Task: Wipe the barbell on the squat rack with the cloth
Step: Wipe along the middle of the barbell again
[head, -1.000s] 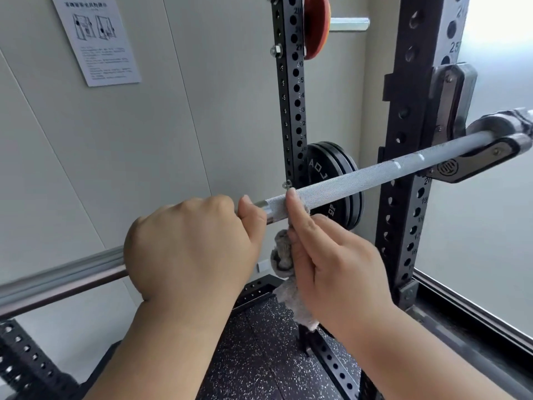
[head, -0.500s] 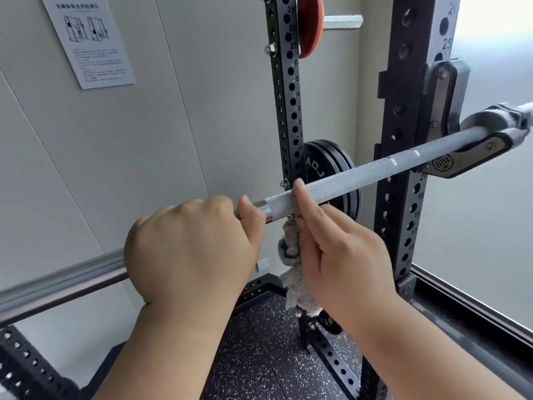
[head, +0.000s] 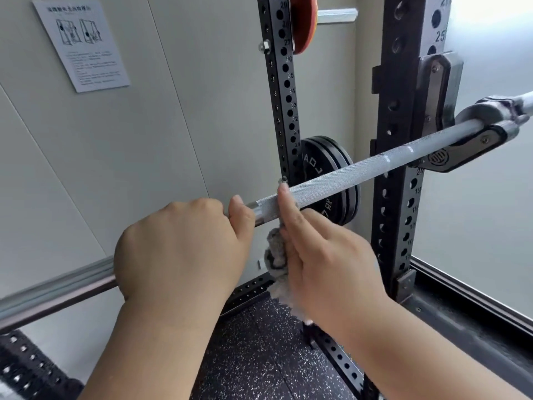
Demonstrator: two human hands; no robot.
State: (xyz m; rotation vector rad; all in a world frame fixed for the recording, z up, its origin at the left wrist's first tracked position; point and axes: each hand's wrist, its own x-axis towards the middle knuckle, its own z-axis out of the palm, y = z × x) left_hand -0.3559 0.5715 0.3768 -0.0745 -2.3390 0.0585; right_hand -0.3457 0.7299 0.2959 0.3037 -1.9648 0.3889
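Observation:
The silver barbell (head: 346, 176) runs from lower left to upper right and rests in a J-hook (head: 464, 153) on the black squat rack upright (head: 403, 174). My left hand (head: 178, 252) grips the bar's smooth middle with curled fingers. Just to its right, my right hand (head: 326, 261) holds a grey fluffy cloth (head: 275, 252) under the knurled part, with the index finger laid straight across the front of the bar. Most of the cloth is hidden behind that hand.
A second black upright (head: 281, 90) stands behind, carrying black weight plates (head: 328, 180) and an orange plate (head: 302, 21) on a peg. A paper notice (head: 83, 44) hangs on the grey wall. Speckled black rubber floor (head: 259, 350) lies below, with a window sill at the right.
My right hand with the cloth shifted slightly right along the bar and back left again. My left hand has kept its grip in the same spot.

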